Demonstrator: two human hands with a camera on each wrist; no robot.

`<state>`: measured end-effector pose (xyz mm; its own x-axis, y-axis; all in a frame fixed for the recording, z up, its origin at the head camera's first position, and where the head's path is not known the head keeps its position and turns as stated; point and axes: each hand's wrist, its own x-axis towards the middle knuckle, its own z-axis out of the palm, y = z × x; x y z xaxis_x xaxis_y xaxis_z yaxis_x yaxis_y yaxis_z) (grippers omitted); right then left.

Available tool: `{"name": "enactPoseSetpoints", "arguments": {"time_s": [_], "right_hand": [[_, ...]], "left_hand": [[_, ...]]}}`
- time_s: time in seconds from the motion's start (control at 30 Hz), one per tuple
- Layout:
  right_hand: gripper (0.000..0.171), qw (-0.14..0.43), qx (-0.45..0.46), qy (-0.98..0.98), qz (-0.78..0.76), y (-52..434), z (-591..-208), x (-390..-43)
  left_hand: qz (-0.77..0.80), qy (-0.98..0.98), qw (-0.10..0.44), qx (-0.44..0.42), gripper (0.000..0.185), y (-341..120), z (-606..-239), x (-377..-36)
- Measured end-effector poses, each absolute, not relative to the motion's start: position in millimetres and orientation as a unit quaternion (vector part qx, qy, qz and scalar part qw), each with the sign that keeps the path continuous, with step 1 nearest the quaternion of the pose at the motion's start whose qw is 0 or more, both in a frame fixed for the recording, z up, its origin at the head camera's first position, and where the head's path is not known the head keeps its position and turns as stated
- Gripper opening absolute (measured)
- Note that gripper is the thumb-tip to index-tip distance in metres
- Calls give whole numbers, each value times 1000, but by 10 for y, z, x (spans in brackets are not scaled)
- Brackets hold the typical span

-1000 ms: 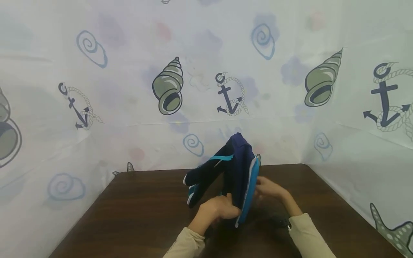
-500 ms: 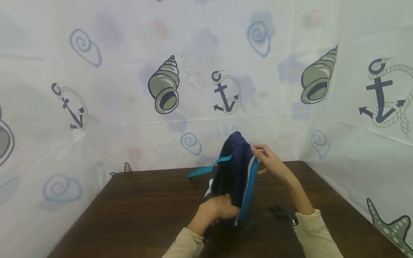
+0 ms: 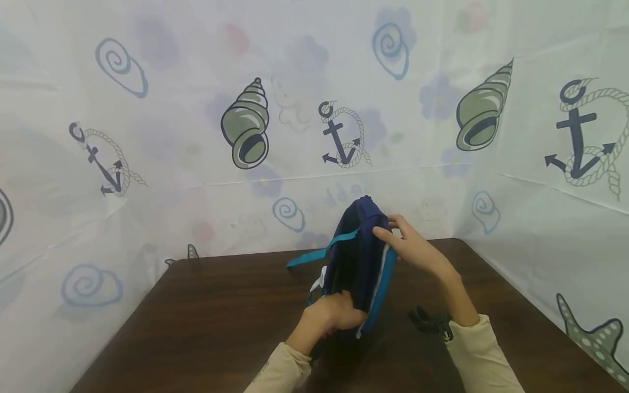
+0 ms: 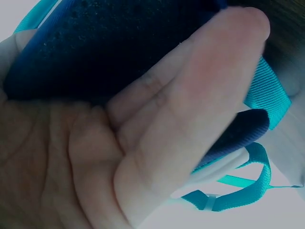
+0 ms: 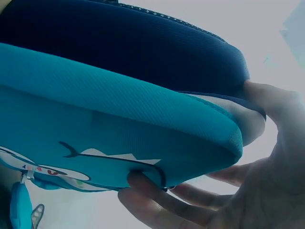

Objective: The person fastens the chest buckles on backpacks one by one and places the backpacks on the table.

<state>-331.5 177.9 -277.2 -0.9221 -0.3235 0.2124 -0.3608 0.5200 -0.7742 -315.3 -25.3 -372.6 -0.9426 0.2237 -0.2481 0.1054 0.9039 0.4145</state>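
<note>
Two hands keep a small navy and teal backpack [image 3: 361, 262] standing upright on the dark worktop [image 3: 196, 327]. The left hand [image 3: 329, 319] has its grip curled round the backpack's near lower edge, and the right hand [image 3: 413, 245] pinches its top corner (thumb on the navy fabric, fingers [image 5: 162, 200] under the teal front panel). Teal straps [image 3: 319, 252] trail loose off the backpack's left side, so it looks steadied but not yet settled or opened.

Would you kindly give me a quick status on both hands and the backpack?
Left hand grips backpack near its lower edge. Right hand pinches its top. Backpack upright on table. Black strap lies beside right wrist.
</note>
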Motion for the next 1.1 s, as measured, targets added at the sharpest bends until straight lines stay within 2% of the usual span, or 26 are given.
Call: {"name": "enactPoseSetpoints", "arguments": {"time_s": [0.27, 0.37, 0.53, 0.77, 0.93, 1.1], "right_hand": [[62, -5, 206, -872, 443, 1866, -2804, -3324], [65, -20, 201, -878, 434, 1920, -2797, -3312], [82, -33, 192, -899, 393, 1978, -2761, -3276], [76, -45, 205, -894, 396, 2011, -2721, -3242], [82, -51, 224, -895, 382, 2108, -2755, -3254], [87, -112, 223, -885, 392, 2261, -2788, -3286]], "left_hand": [[182, 967, 153, 87, 88, -251, -3750, -3109], [173, 968, 162, 86, 90, -250, -3743, -3086], [145, 972, 161, 90, 91, -245, -3719, -3079], [114, 979, 140, 100, 91, -231, -3737, -3108], [97, 980, 135, 110, 94, -226, -3728, -3111], [72, 983, 123, 116, 97, -254, -3681, -3099]]}}
